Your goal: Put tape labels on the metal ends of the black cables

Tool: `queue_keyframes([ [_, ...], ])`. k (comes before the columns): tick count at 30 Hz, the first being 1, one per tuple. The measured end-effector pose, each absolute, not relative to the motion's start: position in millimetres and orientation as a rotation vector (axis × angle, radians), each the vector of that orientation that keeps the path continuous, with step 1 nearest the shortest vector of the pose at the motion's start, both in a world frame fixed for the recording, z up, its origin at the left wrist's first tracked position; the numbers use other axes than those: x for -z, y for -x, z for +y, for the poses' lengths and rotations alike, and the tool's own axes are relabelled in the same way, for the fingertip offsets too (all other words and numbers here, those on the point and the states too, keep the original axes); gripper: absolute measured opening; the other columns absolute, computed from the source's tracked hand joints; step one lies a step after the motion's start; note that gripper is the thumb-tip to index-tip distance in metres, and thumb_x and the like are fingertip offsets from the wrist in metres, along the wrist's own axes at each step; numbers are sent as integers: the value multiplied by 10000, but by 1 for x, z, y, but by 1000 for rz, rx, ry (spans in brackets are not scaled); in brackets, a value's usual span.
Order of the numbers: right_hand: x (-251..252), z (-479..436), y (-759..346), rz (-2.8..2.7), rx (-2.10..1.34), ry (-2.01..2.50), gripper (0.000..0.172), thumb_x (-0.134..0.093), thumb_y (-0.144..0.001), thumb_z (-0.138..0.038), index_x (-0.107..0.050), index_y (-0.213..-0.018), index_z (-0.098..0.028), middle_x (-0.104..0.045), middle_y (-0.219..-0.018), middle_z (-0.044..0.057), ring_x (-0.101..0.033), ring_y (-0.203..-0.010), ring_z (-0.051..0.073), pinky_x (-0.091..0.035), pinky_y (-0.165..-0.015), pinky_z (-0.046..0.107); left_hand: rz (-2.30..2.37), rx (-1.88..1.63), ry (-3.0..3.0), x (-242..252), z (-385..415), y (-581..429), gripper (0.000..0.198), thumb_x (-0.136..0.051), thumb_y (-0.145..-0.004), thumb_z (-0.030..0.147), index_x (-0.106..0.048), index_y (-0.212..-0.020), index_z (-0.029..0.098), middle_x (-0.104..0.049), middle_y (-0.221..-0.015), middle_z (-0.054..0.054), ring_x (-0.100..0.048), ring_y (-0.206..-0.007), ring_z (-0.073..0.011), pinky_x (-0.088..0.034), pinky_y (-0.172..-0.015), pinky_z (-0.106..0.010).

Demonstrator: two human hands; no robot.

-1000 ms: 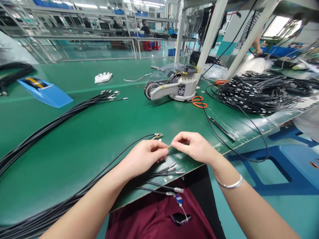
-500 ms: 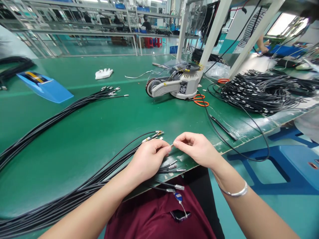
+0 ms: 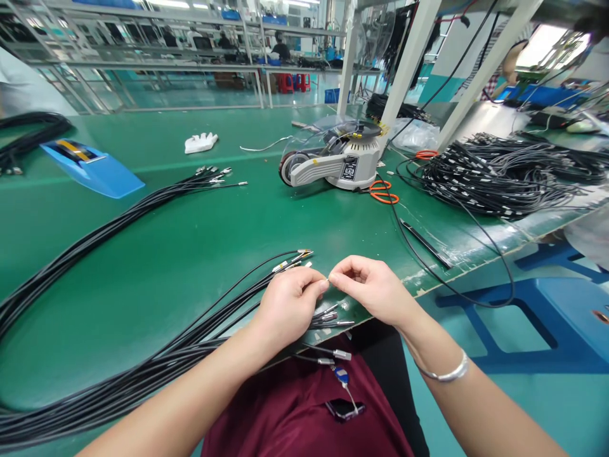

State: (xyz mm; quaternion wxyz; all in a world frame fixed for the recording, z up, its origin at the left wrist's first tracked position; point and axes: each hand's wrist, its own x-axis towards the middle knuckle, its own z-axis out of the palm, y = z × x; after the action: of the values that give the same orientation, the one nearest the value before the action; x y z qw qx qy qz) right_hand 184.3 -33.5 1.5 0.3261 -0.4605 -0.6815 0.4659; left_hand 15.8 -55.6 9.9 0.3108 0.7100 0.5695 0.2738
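Note:
My left hand (image 3: 291,303) is closed in a pinch on the end of a black cable, mostly hidden by its fingers. Thumb and forefinger of my right hand (image 3: 368,284) meet the left fingertips and pinch the tip of that same cable end; only a speck of it shows between them. Under and beside my left hand runs a bundle of black cables (image 3: 190,343) with metal connectors. Some connector ends (image 3: 328,317) stick out below the hand near the table edge, and others (image 3: 297,257) lie just beyond it.
On the green table (image 3: 247,222) stand a grey tape dispenser (image 3: 340,168) and orange-handled scissors (image 3: 384,192). A black pen-like tool (image 3: 425,244) lies at the right, near a large cable pile (image 3: 495,178). A blue holder (image 3: 95,168) and white glove (image 3: 200,143) are at the left.
My fingertips have come closer together, so the small metal tip seen between them is now almost covered. At the back right, another person has shifted position.

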Motion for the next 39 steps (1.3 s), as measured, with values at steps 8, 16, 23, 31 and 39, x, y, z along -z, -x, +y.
queue_keyframes([
  [8,-2,-74,-206,-2008,-1277,1297,119,-551,-825,-248,-611,-740,-191,-626,-716,1,-564,-677,134,-442,-624,235,1184,-467,-2288,-26,-88,1,232,-451,-904,250,-673,-963,216,-676,-816,-18,-589,-775,-149,-437,-739,-257],
  [16,-8,-75,-221,-2194,-1187,1399,296,-502,-866,-366,-608,-658,-186,-609,-646,-2,-532,-602,125,-400,-562,236,1662,-394,-2530,-9,-71,34,239,-435,-913,232,-657,-917,146,-646,-865,-73,-564,-842,-211,-453,-769,-330],
  [23,2,-8,-184,-1967,-1118,1350,229,-543,-825,-354,-663,-938,-196,-690,-863,33,-609,-761,161,-455,-720,282,1844,-302,-2451,-7,-47,12,236,-443,-887,191,-664,-813,149,-631,-837,-77,-573,-837,-225,-454,-757,-341],
  [31,3,-7,-170,-1720,-1466,1259,227,-635,-744,-370,-655,-771,-145,-612,-668,4,-521,-593,110,-409,-574,244,1633,-666,-1963,-10,-60,13,141,-490,-842,232,-627,-818,210,-661,-781,22,-590,-719,-143,-431,-687,-263],
  [39,1,-12,-179,-1660,-1645,1199,219,-652,-746,-363,-652,-745,-144,-606,-659,6,-524,-593,103,-422,-580,245,1500,-682,-1757,-14,-55,12,210,-534,-815,357,-686,-869,223,-692,-854,15,-608,-790,-152,-433,-739,-256],
])
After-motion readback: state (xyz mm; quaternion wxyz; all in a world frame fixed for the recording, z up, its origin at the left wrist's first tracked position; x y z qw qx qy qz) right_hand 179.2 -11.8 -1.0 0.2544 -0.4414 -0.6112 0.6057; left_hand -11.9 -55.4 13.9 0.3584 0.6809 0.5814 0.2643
